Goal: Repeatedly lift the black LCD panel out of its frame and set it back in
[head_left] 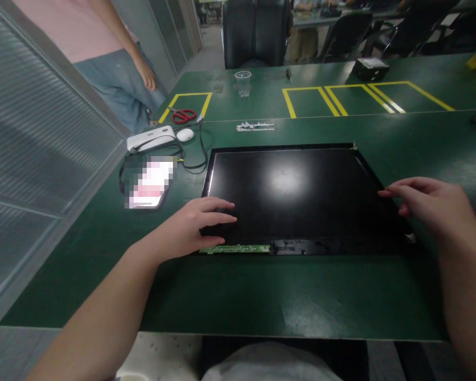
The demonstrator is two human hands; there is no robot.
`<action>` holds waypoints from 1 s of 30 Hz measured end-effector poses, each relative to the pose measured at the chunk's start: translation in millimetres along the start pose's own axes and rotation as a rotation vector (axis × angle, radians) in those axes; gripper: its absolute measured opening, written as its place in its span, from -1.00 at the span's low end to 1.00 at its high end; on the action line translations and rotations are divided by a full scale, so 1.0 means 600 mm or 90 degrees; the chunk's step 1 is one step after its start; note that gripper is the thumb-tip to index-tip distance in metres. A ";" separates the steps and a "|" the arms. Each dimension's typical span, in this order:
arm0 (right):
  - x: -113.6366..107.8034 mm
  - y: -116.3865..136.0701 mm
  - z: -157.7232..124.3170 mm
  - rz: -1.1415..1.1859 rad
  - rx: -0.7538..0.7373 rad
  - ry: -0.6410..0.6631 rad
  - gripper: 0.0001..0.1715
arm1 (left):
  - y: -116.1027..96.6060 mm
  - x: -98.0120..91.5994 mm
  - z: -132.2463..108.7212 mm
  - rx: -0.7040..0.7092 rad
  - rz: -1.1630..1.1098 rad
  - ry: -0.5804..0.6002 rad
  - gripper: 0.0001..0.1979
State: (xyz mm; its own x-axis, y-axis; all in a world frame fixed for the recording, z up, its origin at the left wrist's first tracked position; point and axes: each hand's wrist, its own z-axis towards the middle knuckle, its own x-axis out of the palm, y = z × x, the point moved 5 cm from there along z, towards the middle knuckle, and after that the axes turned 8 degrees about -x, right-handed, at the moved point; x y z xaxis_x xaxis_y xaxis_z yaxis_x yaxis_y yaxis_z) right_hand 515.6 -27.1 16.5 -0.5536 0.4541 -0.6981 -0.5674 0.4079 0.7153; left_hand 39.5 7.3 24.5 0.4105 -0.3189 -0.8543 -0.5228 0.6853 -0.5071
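Observation:
A dark flat display panel lies face up on the green table, glossy with a bright reflection. A narrow green circuit board runs along the left part of its near edge. My left hand rests over the panel's left edge, fingers spread, its thumb close to the board. At the opposite side, my right hand has its fingertips pinched together at the panel's right edge. Whatever those fingertips hold is too small or hidden to make out.
Left of the panel lie a lit phone, a white power strip, a white mouse and red scissors. Behind stand a clear plastic cup and a dark box. A person stands at the left.

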 end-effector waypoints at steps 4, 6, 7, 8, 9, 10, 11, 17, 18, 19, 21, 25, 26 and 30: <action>0.000 0.001 0.001 -0.012 0.005 0.001 -0.70 | -0.005 -0.001 0.000 0.023 0.013 -0.001 -0.65; 0.000 0.000 0.003 -0.011 -0.004 -0.002 -0.71 | -0.008 -0.001 -0.001 0.023 0.007 0.006 -0.63; 0.001 0.000 0.004 -0.010 -0.012 -0.001 -0.71 | -0.010 -0.001 -0.001 0.020 0.005 0.009 -0.61; 0.001 0.000 0.004 -0.009 -0.020 0.001 -0.71 | -0.011 0.000 -0.001 0.016 0.004 0.011 -0.59; 0.001 -0.001 0.005 -0.008 -0.027 0.003 -0.72 | -0.012 0.000 -0.001 0.012 0.004 0.013 -0.58; 0.001 -0.001 0.005 -0.008 -0.031 0.004 -0.72 | -0.013 0.000 -0.001 0.010 0.005 0.015 -0.58; 0.001 -0.001 0.005 -0.009 -0.032 0.004 -0.72 | -0.014 0.001 -0.001 0.009 0.008 0.018 -0.59; 0.000 -0.005 0.004 -0.006 -0.018 -0.004 -0.72 | -0.015 0.002 0.000 0.010 0.019 0.025 -0.63; 0.000 -0.005 0.005 0.005 -0.020 -0.006 -0.71 | -0.015 0.003 0.001 0.008 0.018 0.027 -0.63; 0.001 -0.007 0.006 0.014 -0.021 -0.006 -0.70 | -0.014 0.003 0.001 0.005 0.015 0.030 -0.63; 0.002 -0.010 0.009 0.020 -0.016 -0.005 -0.68 | -0.015 0.003 0.001 0.001 0.011 0.035 -0.63; 0.003 -0.016 0.012 0.032 -0.007 -0.003 -0.69 | -0.015 0.003 0.000 -0.001 0.016 0.033 -0.63; 0.003 -0.016 0.012 0.035 -0.006 -0.002 -0.69 | -0.015 0.003 0.000 0.002 0.018 0.033 -0.63; 0.000 -0.013 0.010 0.014 0.001 0.000 -0.69 | -0.016 0.003 0.000 0.010 0.023 0.030 -0.62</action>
State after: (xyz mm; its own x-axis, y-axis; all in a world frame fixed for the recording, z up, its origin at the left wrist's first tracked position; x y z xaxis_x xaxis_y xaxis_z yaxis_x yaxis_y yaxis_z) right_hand 523.4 -25.5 11.1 -0.5665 0.4630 -0.6817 -0.5540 0.3985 0.7310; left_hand 45.4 0.1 27.7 0.3554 -0.3249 -0.8764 -0.5248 0.7066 -0.4747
